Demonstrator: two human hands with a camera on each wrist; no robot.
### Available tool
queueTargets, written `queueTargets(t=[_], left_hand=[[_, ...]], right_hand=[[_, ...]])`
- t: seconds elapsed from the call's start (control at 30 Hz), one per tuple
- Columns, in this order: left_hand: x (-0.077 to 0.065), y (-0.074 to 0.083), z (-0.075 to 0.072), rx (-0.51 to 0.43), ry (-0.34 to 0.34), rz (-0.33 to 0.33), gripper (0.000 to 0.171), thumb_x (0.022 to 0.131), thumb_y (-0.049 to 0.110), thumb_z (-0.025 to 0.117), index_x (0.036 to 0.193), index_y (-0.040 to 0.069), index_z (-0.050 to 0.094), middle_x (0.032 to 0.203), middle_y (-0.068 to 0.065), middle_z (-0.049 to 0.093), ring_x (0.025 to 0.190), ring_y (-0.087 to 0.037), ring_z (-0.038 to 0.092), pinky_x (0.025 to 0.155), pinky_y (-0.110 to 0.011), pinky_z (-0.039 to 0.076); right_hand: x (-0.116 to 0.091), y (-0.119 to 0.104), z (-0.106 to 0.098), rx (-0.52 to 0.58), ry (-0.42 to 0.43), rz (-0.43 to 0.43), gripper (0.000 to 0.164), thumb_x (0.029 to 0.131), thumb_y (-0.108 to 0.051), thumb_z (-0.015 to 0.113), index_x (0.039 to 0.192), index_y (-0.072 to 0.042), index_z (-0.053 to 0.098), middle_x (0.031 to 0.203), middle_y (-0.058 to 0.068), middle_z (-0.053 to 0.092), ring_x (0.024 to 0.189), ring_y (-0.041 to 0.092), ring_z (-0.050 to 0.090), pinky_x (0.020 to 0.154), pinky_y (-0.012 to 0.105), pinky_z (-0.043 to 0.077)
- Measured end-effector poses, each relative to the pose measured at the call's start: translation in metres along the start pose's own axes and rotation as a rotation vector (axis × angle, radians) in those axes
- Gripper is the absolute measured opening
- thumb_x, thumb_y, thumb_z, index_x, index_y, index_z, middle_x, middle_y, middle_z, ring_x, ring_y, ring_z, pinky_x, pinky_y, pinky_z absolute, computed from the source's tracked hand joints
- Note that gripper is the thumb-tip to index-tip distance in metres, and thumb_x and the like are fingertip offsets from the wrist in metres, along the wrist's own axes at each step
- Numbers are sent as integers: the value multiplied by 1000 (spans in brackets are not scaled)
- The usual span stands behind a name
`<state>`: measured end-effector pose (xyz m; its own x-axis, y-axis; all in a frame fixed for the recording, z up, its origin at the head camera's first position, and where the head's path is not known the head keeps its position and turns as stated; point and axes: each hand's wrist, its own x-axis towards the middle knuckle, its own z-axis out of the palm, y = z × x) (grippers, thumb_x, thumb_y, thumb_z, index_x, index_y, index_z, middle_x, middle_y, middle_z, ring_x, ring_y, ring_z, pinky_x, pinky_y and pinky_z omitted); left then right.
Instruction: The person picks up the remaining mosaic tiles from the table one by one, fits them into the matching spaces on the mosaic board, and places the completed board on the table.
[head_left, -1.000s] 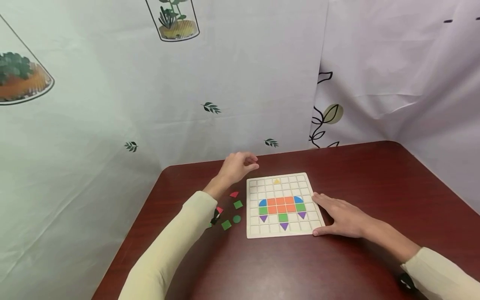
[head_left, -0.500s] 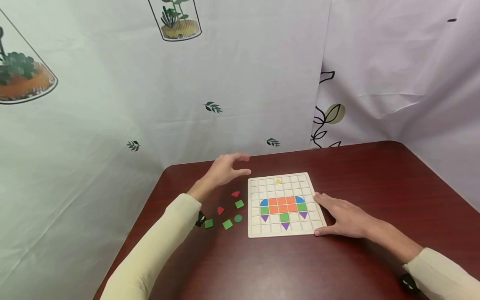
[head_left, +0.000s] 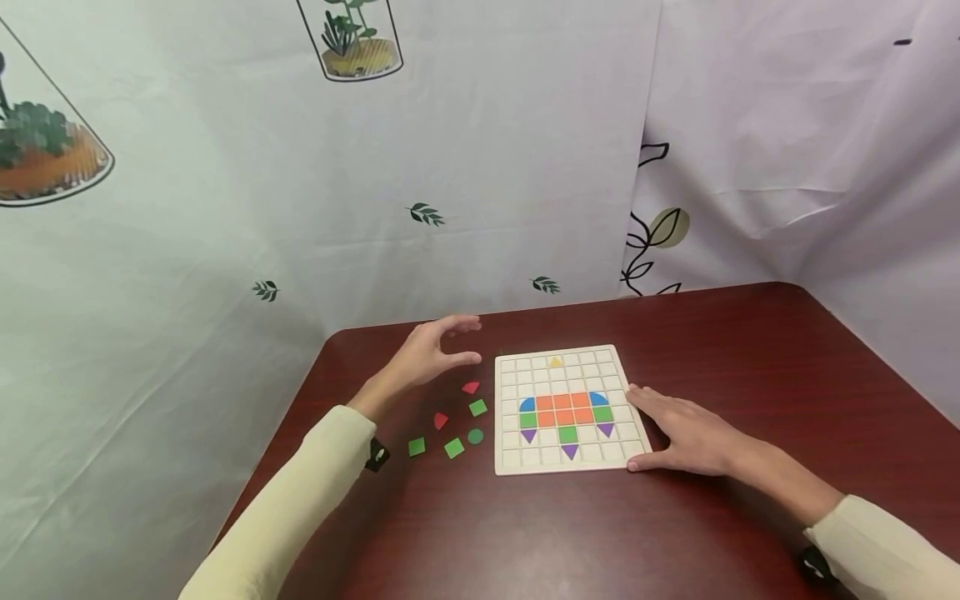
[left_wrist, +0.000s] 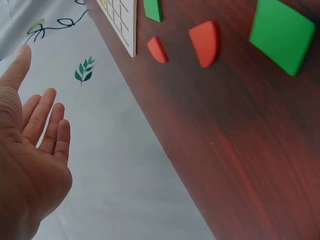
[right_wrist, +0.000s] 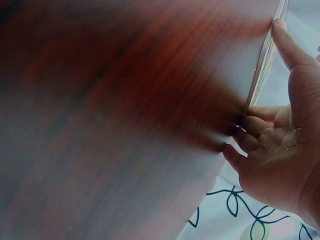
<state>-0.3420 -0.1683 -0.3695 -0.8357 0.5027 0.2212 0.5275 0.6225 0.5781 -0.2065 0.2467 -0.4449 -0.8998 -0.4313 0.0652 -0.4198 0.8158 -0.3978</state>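
A cream grid board (head_left: pixel 517 458) lies flat on the table. On it are orange squares (head_left: pixel 562 402), blue quarter-rounds (head_left: pixel 597 398), green squares (head_left: pixel 567 434), purple triangles (head_left: pixel 570 452) and one yellow triangle (head_left: pixel 555 362). My right hand (head_left: pixel 688 437) rests against the board's right edge, its thumb at the near corner and its fingertips farther up. Left of the board my left hand (head_left: pixel 423 354) hovers with fingers and thumb spread apart, holding nothing. In the left wrist view, the palm of my left hand (left_wrist: pixel 35 145) shows bare.
Loose pieces lie left of the board: red quarter-rounds (head_left: pixel 440 421), green square tiles (head_left: pixel 453 448) and a green disc (head_left: pixel 476 436). The dark red table (head_left: pixel 540 533) meets a printed white cloth (head_left: pixel 480 167) at its far edge.
My left hand has drawn back leftward and slightly nearer, away from the board's far side, and its thumb and fingers have parted. The right hand stays at the board's edge.
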Motion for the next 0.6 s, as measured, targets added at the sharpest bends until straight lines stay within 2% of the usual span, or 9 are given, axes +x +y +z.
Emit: queueTargets(t=[0.1, 0.23, 0.33, 0.47, 0.6], left_hand=[[-6, -5, -2, -17, -1, -3, 66, 87, 32, 91, 146, 18, 64, 140, -1, 69, 134, -33, 59, 111, -58, 46], [-14, -12, -4, -19, -8, -2, 67, 87, 32, 92, 146, 17, 64, 140, -3, 69, 134, -33, 59, 110, -56, 47], [-19, -18, -4, -12, -14, 1, 66, 87, 32, 91, 145, 18, 64, 139, -2, 70, 130, -28, 60, 109, -51, 48], [-26, -25, -2, -16, -19, 10, 63, 88, 28, 91, 144, 20, 65, 136, 0, 71, 126, -24, 62, 107, -54, 48], [-33, -31, 2, -47, -29, -2, 63, 87, 24, 92, 143, 16, 66, 134, 0, 72, 128, -32, 62, 108, -59, 48]], right_hand=[[0, 0, 0, -1, 0, 0, 120, 79, -78, 78, 159, 3, 42, 163, 26, 42, 149, 47, 41, 113, 68, 38], [0, 0, 0, -1, -1, -1, 120, 79, -78, 78, 159, 4, 42, 163, 26, 42, 149, 47, 41, 113, 68, 38], [0, 0, -1, 1, -1, -1, 119, 79, -77, 78, 158, 4, 42, 162, 26, 42, 148, 47, 41, 113, 68, 38], [0, -1, -2, 2, -2, 2, 119, 79, -76, 79, 158, 4, 42, 162, 27, 42, 148, 47, 42, 112, 68, 38], [-1, -2, -2, 7, -4, 4, 119, 79, -75, 80, 158, 5, 42, 162, 27, 42, 148, 47, 41, 113, 68, 38]])
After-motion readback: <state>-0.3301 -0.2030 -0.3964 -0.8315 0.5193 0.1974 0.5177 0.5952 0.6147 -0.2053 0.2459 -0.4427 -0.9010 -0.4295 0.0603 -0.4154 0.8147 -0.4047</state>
